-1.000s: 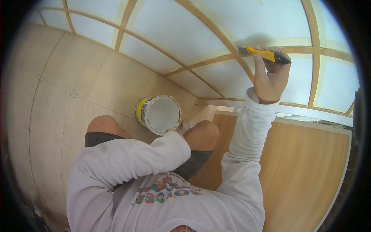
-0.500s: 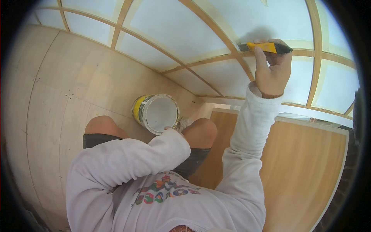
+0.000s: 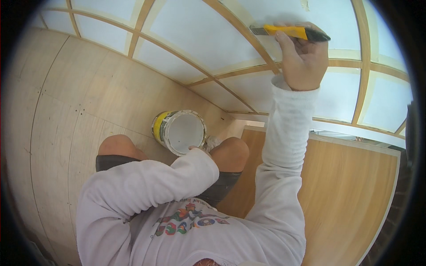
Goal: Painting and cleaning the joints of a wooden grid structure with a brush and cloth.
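Held up against the panelled wall is my right hand [image 3: 304,60], closed around a paintbrush [image 3: 288,31] with a yellow and black handle. The brush lies sideways, its grey end toward the left by a wooden strip [image 3: 242,27]. The bristles are hard to make out. Low between my knees stands a paint bucket [image 3: 165,128] with a yellow label and a paint-smeared rim; its inside looks white. My left hand [image 3: 195,149] is at the bucket's near right rim, apparently gripping it; most of its fingers are hidden. A crumpled whitish thing [image 3: 212,142] lies beside that hand.
White wall panels [image 3: 199,35] are framed by wooden strips, with pale tape along many edges. Pale boards [image 3: 57,133] cover the floor at left. A wood-grain board [image 3: 350,190] with a light edge lies at right, close to my right arm.
My right hand has moved up the panel and slightly left with the paintbrush, away from the horizontal strip. My left hand stays at the bucket, which has shifted very slightly in view.
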`<state>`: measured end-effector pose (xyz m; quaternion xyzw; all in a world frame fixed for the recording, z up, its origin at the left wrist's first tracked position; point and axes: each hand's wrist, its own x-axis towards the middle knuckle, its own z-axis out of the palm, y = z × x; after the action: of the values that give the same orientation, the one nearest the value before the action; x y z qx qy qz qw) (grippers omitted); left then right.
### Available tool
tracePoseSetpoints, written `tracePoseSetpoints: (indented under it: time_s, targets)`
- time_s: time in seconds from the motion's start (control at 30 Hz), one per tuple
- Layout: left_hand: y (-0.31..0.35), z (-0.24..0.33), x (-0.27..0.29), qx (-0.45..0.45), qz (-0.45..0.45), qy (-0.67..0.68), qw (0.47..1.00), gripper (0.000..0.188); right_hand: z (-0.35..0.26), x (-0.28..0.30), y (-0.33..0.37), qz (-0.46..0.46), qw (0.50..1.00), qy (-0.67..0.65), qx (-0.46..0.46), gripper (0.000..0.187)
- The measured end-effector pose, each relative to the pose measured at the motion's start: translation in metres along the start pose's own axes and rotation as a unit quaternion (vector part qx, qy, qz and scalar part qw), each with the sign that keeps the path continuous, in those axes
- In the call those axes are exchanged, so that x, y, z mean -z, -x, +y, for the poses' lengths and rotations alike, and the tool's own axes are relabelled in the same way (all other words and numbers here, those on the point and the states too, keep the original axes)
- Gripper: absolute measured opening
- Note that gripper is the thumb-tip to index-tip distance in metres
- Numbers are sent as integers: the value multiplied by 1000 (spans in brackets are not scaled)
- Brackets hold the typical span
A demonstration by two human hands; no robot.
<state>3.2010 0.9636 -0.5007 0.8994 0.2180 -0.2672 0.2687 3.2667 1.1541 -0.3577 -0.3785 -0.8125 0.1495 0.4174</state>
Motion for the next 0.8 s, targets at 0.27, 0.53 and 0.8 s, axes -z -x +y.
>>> tracePoseSetpoints:
  time_s: [0.27,0.53,0.8]
  targets:
    - [15,-14,2,-65,80,55,993,30,1,37,32,11,984,174,17,30]
    - [-10,2,10,63,-134,0,989,45,-14,8,5,-33,992,118,-6,36]
    - [-38,1,-2,34,-170,5,985,53,-13,-58,-49,6,989,85,121,31]
